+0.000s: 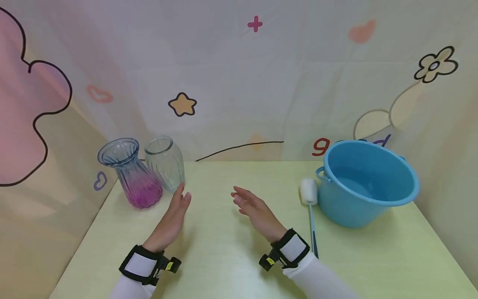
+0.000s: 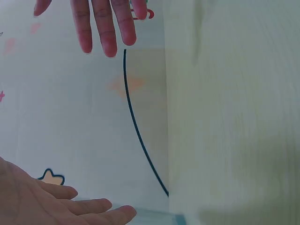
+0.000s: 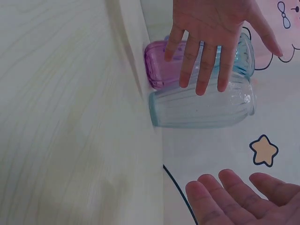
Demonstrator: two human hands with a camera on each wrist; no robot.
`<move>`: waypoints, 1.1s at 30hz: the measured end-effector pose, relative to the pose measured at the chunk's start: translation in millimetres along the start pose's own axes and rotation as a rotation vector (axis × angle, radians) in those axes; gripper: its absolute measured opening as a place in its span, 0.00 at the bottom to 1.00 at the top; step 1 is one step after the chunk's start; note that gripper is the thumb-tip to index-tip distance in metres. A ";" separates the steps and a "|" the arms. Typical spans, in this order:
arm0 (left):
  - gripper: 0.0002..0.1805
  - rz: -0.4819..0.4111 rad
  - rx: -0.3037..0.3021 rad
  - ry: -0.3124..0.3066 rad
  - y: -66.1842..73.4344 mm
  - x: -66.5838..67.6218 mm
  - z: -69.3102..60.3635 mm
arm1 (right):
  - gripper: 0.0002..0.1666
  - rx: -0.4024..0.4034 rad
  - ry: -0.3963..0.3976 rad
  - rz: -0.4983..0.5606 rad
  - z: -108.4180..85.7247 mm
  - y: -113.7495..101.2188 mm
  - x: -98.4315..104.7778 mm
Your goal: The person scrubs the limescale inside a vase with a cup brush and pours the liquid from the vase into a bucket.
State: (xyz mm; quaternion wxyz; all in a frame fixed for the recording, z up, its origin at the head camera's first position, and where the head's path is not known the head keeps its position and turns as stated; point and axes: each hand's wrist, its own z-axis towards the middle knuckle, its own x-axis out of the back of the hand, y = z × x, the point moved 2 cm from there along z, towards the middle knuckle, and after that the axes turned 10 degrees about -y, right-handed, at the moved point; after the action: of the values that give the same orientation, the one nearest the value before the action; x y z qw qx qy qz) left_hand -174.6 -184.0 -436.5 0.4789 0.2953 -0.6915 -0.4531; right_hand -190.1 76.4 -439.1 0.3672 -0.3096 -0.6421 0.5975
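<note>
Both hands hover over the table with nothing in them, palms turned toward each other. My left hand (image 1: 170,222) has straight fingers and is nearest to a clear ribbed glass vase (image 1: 169,166). Beside that vase stands a flared glass vase (image 1: 140,182), blue at the top and pink-purple at the bottom. My right hand (image 1: 259,214) has its fingers extended, left of a white sponge brush (image 1: 309,192) with a thin blue handle. A light blue bucket (image 1: 351,209) stands right of the brush. In the right wrist view the left hand (image 3: 211,28) partly covers the flared vase.
A pale wood-grain table (image 1: 220,257) carries everything. Behind it hangs a light curtain (image 1: 224,83) printed with hearts, a star and a flower. Each wrist wears a black-and-white strap with a small camera.
</note>
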 end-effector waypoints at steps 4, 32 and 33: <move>0.40 0.044 0.020 0.038 -2.2 12.2 -15.8 | 0.34 -0.001 -0.038 -0.002 8.0 -3.5 -14.8; 0.46 0.058 0.071 0.366 1.9 105.8 -61.1 | 0.39 0.035 -0.331 0.089 107.0 -77.8 -108.9; 0.47 0.056 0.085 0.384 1.1 107.8 -59.2 | 0.40 0.032 -0.338 0.096 111.4 -80.6 -112.2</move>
State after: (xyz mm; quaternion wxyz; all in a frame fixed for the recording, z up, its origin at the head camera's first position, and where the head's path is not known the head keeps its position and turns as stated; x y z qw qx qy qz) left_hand -159.1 -294.7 -385.3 0.6014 0.3769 -0.6139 -0.3455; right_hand -220.1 -85.2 -372.1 0.2300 -0.2293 -0.6693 0.6682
